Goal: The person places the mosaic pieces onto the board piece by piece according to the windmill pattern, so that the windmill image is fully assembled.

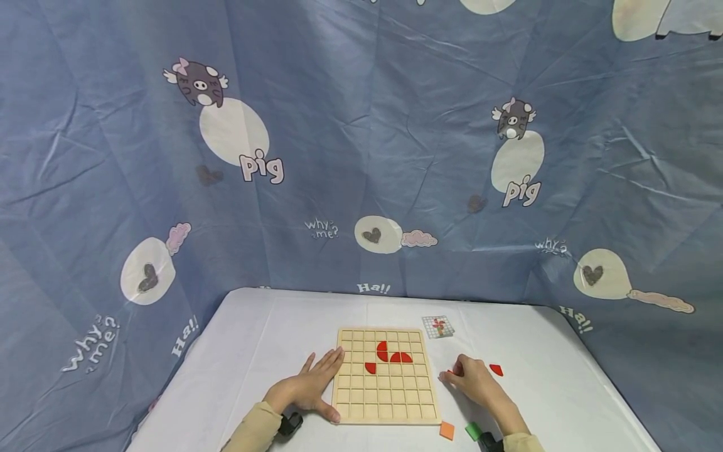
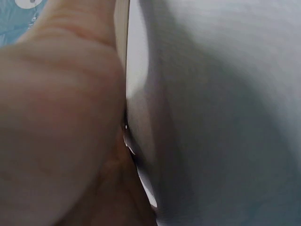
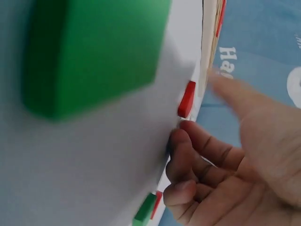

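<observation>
A wooden grid board lies on the white table with several red quarter-round pieces in its squares. My left hand rests spread along the board's left edge, fingertips at the frame and thumb near its lower left corner. My right hand is low over the table just right of the board, fingers bent. Beside its fingertips is a red piece; in the right wrist view the thumb stands apart from the index finger. Another red piece lies right of this hand.
A small stack of cards with a printed grid lies beyond the board's upper right corner. An orange square and a green block are near the front edge. Another green block shows in the right wrist view. Blue printed cloth surrounds the table.
</observation>
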A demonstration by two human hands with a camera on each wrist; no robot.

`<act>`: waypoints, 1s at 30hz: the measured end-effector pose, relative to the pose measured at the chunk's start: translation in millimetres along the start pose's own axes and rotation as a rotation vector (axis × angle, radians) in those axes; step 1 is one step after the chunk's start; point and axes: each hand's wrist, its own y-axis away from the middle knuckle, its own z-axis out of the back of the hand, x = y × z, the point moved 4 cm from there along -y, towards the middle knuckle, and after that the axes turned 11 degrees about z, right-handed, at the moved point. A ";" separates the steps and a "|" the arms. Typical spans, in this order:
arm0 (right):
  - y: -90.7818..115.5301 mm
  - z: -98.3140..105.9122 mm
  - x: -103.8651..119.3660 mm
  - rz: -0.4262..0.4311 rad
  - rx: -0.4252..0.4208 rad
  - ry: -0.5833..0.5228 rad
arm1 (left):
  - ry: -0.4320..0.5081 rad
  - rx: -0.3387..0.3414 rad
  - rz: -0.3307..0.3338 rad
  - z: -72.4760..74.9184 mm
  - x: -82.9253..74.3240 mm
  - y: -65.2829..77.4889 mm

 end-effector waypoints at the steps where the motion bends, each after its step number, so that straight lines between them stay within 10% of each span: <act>1: 0.3 2.3 1.0 0.009 -0.001 -0.013 | -0.001 -0.001 -0.001 0.1 -0.1 0.1; 15: -3.8 13.5 9.2 0.343 0.192 0.009 | 0.003 -0.003 -0.005 0.4 0.8 0.9; 24: -3.9 11.6 12.0 0.353 0.148 0.055 | 0.005 0.004 -0.008 1.4 0.7 0.8; 30: -7.4 8.4 9.9 0.213 0.083 0.012 | 0.010 -0.004 -0.012 1.8 0.9 0.5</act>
